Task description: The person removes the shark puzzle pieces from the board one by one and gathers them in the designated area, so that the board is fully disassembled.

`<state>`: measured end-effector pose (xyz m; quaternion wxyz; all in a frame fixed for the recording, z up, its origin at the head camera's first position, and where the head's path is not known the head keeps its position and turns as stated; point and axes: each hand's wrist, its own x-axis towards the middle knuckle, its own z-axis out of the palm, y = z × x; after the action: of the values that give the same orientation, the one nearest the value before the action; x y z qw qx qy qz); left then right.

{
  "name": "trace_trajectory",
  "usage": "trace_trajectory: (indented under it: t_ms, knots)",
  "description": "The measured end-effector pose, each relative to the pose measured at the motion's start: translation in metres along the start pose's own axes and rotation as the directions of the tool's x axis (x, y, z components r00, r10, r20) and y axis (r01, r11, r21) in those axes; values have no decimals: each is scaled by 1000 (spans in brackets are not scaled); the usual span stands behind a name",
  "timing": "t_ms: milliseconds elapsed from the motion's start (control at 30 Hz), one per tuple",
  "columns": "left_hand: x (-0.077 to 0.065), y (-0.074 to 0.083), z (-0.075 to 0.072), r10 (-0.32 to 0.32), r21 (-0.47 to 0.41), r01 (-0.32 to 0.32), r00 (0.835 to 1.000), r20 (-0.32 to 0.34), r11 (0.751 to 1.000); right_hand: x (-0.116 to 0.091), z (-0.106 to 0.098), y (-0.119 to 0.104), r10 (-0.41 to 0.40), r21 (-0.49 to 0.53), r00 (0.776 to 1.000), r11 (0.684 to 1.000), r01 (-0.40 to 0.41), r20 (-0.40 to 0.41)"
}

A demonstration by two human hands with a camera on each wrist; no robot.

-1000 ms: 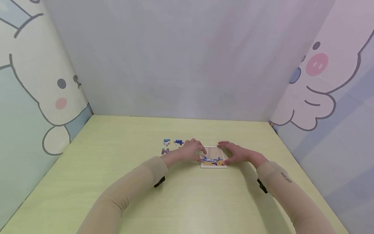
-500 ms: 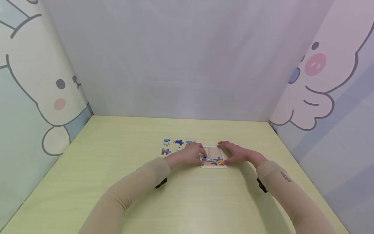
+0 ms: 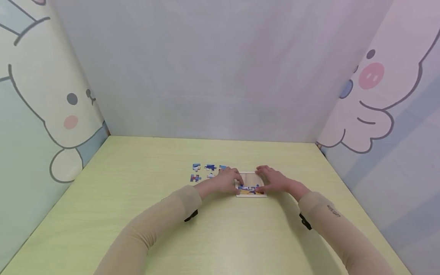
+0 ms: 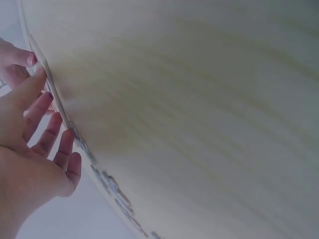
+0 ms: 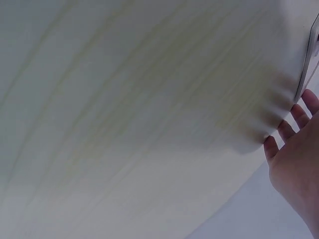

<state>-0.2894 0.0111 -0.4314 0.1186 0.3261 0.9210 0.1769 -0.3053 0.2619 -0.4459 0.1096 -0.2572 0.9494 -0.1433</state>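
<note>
both hands [image 3: 225, 181] [image 3: 274, 180], fingers loosely spread and not gripping, touch the partly filled puzzle frame [image 3: 251, 196].

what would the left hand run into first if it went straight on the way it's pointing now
Most likely the joined puzzle pieces in the wooden frame: the left hand points across it towards the right hand, which would come next. Height is unclear, so it might skim over the pieces.

Even, bright light casts soft shadows on the worktop [image 3: 227, 229]. Both wrist views are dimmer, hazy.
</note>
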Motion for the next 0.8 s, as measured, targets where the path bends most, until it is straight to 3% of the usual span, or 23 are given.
trace_trajectory:
  t_ms: [400,800]
  knots:
    - [8,-5,7,-20,-30,19,1000,-11,999,-1,-1,-5,17,9,1000,1000,-17,18]
    - [6,-3,4,-20,-50,18,999,-27,999,0,-2,-5,13,5,1000,1000,-13,14]
